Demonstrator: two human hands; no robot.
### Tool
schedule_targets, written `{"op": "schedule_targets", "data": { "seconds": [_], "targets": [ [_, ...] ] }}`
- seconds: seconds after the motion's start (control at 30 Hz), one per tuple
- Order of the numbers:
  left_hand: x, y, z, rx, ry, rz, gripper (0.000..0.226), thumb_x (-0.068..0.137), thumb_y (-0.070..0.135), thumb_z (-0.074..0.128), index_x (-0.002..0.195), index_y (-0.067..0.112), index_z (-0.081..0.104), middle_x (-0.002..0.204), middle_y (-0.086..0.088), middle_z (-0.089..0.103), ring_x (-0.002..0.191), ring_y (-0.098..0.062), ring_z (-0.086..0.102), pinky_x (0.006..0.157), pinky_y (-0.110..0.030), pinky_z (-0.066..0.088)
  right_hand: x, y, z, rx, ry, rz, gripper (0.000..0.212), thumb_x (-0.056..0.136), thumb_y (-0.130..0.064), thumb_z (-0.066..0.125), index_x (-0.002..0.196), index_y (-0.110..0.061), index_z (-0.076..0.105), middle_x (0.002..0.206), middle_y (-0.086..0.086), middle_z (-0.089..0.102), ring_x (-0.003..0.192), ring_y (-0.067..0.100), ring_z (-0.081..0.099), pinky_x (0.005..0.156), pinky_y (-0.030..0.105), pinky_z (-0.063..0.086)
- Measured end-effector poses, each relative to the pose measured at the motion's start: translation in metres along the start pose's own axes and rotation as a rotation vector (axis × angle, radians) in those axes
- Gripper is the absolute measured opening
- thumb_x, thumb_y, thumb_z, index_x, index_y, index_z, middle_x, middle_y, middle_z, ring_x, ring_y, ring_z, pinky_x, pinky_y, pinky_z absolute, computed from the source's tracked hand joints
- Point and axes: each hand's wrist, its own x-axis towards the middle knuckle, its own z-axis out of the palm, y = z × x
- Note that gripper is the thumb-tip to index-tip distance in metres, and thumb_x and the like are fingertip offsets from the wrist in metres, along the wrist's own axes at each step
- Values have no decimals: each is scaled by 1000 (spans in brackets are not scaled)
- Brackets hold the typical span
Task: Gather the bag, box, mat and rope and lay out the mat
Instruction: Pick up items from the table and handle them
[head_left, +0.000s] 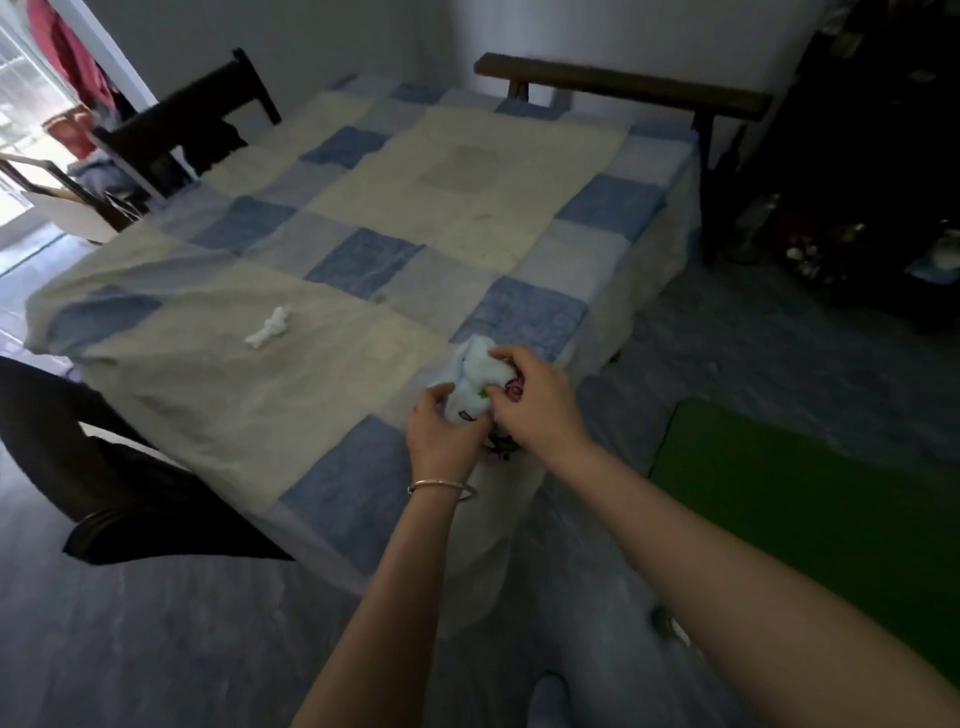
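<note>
A crumpled white bag (475, 382) with red and green print sits at the near right corner of the table with the blue and cream checked cloth (363, 249). My left hand (441, 434) grips its lower left side. My right hand (537, 400) pinches its top right part. A small dark thing peeks out under the bag between my hands; I cannot tell what it is. A knotted white rope (268, 326) lies on the cloth to the left, apart from both hands. A green mat (810, 499) lies flat on the floor at the right.
Dark wooden benches stand around the table: one at the back (623, 85), one at the far left (182, 124), one at the near left (104, 467). A dark cabinet (883, 156) with small items fills the right side. Grey floor lies in front.
</note>
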Motion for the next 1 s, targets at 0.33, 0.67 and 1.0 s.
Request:
{"op": "schedule_targets", "data": {
  "seconds": [0.33,0.67,1.0],
  "targets": [
    [-191,48,143,-8,-282,411,38,53,18,67,84,39,58,106,-2,61,97,-17,61,86,-37,54,-155,66,-227,56,372,126,44,77,-16,72,117,-22,55,106,-3,65,93,9,60,72,8,43],
    [-356,-83,335,142,-604,418,33,65,-9,65,90,11,64,106,-8,57,94,-9,49,75,4,30,-355,276,-309,90,648,508,40,76,-11,73,111,-23,58,93,-14,63,81,2,60,73,19,48],
    [-321,-312,482,338,-705,521,37,63,-14,63,97,1,60,105,-16,54,91,-12,45,76,3,30,-413,532,-208,102,664,661,39,79,-7,70,116,-10,57,108,0,63,94,3,57,76,5,42]
  ]
}}
